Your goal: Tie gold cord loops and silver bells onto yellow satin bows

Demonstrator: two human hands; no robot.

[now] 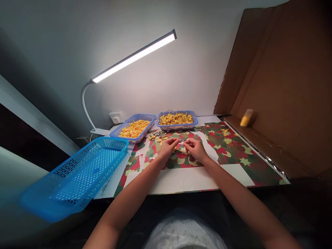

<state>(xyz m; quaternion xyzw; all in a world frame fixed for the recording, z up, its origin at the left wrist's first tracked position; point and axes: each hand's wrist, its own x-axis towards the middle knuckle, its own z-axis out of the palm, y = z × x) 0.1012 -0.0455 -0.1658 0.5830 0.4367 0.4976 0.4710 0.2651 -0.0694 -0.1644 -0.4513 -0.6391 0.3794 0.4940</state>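
Both hands are close together over the middle of a camouflage-patterned table cover (181, 161). My left hand (168, 147) pinches a small silvery piece (180, 140) between thumb and fingertips. Just to its right, my right hand (195, 149) is closed in a pinch, and what its fingertips hold is too small to make out. Some small metallic and yellow pieces (158, 135) lie on the cover beyond my left hand. Behind the hands stands a blue basket (177, 128) heaped with gold-coloured strands (176, 118).
A second basket (142, 138) holds yellow pieces (135, 128) at the back left. A large blue basket (75, 180) juts over the left edge. The lit lamp (135, 56) reaches overhead. Cardboard (282, 86) walls the right side, near a small yellow-filled bottle (246, 118).
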